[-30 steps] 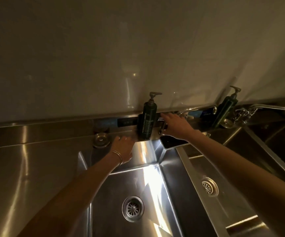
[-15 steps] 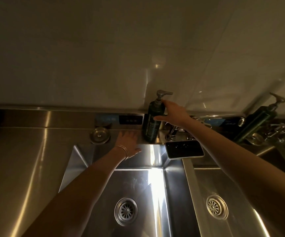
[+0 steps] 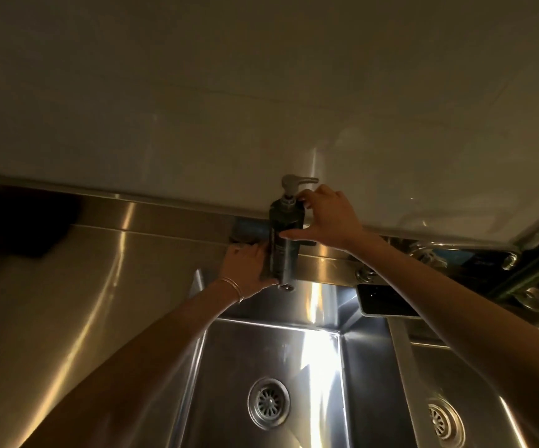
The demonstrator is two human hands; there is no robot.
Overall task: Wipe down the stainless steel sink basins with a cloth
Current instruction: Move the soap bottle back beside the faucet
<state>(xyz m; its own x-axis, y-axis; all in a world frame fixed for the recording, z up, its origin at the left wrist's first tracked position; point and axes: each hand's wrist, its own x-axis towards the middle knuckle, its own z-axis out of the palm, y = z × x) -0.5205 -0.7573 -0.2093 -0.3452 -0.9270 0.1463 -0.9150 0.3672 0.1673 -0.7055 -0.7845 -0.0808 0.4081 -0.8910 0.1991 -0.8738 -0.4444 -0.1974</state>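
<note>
No cloth shows in the head view. My right hand [image 3: 329, 221] is shut on a dark pump soap bottle [image 3: 286, 240], thumb on its front and fingers at its shoulder. The bottle stands upright over the back ledge of the steel sink. My left hand [image 3: 245, 266], with thin bangles on the wrist, rests on the ledge against the bottle's lower left side; its fingertips are hidden behind the bottle. Below lie the left basin [image 3: 362, 383] with its round drain [image 3: 268, 402] and the right basin [image 3: 501, 399].
A dark phone [image 3: 387, 300] lies on the divider corner between the basins. Tap fittings [image 3: 423, 253] and a second dark bottle [image 3: 536, 276] stand at the back right. A steel counter [image 3: 67, 318] stretches left, and a pale wall [image 3: 261, 108] rises behind.
My right hand has closed on the soap bottle and shifted it left over the ledge. My left hand slid up the ledge to the bottle's base. The view tilted toward the wall.
</note>
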